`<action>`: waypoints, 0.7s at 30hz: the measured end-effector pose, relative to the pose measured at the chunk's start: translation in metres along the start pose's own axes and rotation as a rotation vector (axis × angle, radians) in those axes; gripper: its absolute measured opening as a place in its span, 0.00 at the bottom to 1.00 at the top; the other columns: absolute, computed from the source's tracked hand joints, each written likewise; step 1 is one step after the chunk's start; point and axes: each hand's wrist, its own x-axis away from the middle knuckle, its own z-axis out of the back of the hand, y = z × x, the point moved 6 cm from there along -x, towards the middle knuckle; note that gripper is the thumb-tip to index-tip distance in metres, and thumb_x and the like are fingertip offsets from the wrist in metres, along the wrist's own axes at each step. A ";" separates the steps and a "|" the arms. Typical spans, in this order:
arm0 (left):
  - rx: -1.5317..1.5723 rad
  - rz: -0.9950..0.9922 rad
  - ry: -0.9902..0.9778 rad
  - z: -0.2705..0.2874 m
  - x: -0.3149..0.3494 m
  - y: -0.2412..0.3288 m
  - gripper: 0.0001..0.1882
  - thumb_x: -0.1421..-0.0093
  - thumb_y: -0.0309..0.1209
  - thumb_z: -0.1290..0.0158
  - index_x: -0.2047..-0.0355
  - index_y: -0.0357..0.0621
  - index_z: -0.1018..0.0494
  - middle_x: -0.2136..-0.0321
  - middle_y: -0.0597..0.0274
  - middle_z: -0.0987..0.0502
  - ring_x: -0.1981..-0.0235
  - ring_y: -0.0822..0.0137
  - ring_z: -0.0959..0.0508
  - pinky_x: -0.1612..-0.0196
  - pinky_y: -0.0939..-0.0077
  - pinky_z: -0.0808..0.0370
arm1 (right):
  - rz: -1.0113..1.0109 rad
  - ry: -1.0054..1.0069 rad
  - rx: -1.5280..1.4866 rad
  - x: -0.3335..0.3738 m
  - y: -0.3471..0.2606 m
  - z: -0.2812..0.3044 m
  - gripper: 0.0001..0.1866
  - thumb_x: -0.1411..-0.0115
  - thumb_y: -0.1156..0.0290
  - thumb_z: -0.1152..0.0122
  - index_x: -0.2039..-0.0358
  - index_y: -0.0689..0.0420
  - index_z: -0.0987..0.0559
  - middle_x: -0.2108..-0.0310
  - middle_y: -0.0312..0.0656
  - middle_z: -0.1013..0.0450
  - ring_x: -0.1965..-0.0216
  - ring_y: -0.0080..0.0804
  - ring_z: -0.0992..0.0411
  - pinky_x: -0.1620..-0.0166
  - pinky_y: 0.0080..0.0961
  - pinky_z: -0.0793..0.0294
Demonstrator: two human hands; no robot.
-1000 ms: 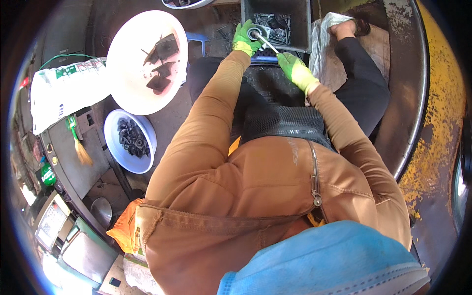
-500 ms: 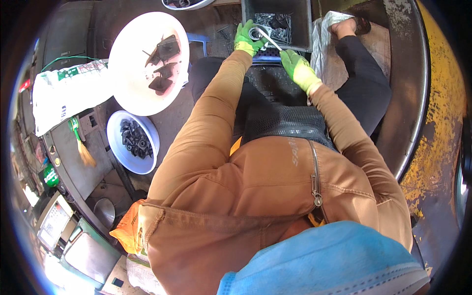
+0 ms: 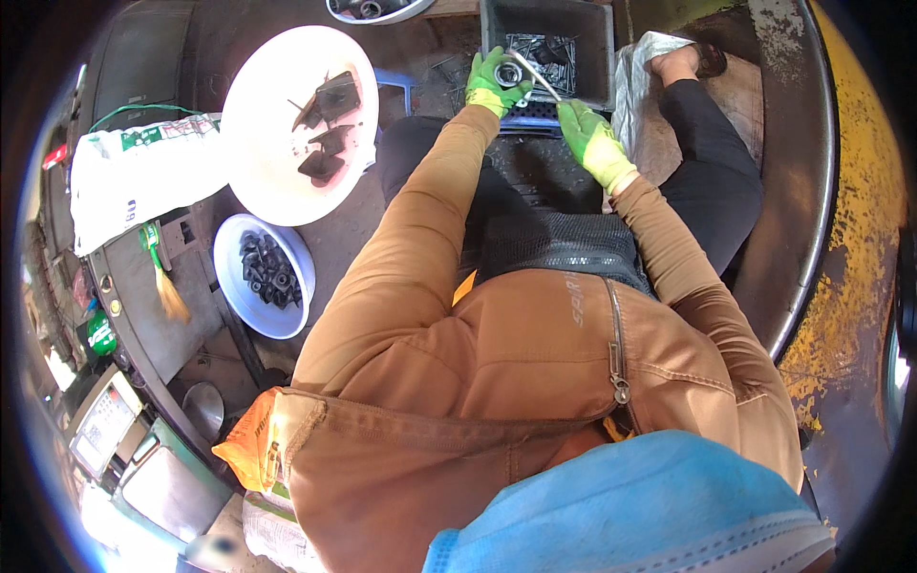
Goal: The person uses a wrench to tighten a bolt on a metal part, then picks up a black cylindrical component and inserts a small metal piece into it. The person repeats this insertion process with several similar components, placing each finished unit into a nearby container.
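Note:
My left hand point(image 3: 491, 86), in a green and yellow glove, is closed around a round, ring-shaped metal part point(image 3: 509, 74). In my right hand point(image 3: 594, 143), gloved alike, is the lower end of a slim, light-coloured metal rod point(image 3: 543, 80). Its far end lies at the upper edge of the ring; whether they touch, I cannot tell. Both hands are at the near edge of a dark grey bin point(image 3: 598, 57) that holds many thin metal pins point(image 3: 554, 62). A blue plastic support point(image 3: 531, 123) shows below the bin.
Left of my arm, a large white basin point(image 3: 277, 172) holds dark flat pieces, and a smaller basin point(image 3: 231, 304) holds black ring-like parts. Another basin point(image 3: 406, 13) is at the top. A white sack point(image 3: 143, 181) lies far left; a yellow, worn metal surface point(image 3: 860, 239) runs along the right.
The whole view has shifted slightly, putting most things a little further right and lower. Both hands keep their hold on the ring and rod, with little other visible change.

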 end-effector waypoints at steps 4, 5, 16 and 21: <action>0.366 0.071 -0.114 -0.009 -0.001 -0.005 0.51 0.54 0.42 0.31 0.34 0.43 0.45 0.42 0.55 0.31 0.39 0.60 0.33 0.31 0.67 0.41 | -0.100 -0.108 0.024 0.002 0.010 -0.009 0.24 0.32 0.50 0.61 0.55 0.54 0.23 0.52 0.58 0.27 0.49 0.60 0.30 0.46 0.47 0.32; 0.265 0.049 -0.059 -0.005 0.001 -0.004 0.52 0.58 0.44 0.29 0.35 0.41 0.42 0.41 0.52 0.32 0.39 0.57 0.33 0.32 0.66 0.41 | -0.038 -0.031 -0.023 0.002 0.008 -0.005 0.24 0.32 0.50 0.61 0.55 0.54 0.23 0.52 0.57 0.26 0.49 0.60 0.30 0.47 0.48 0.32; 0.291 0.105 0.439 0.129 -0.046 0.030 0.23 0.63 0.39 0.29 0.66 0.44 0.21 0.71 0.54 0.21 0.68 0.56 0.22 0.59 0.63 0.25 | 0.709 0.450 0.239 0.047 -0.043 0.072 0.26 0.55 0.91 0.42 0.52 0.66 0.24 0.54 0.57 0.26 0.54 0.55 0.25 0.53 0.40 0.24; 0.438 0.211 0.693 0.209 -0.159 -0.032 0.39 0.63 0.40 0.29 0.51 0.36 0.29 0.52 0.42 0.27 0.49 0.47 0.28 0.43 0.58 0.32 | 0.557 0.391 -0.136 0.075 -0.032 0.110 0.07 0.38 0.79 0.47 0.61 0.62 0.24 0.70 0.43 0.31 0.70 0.35 0.31 0.66 0.27 0.29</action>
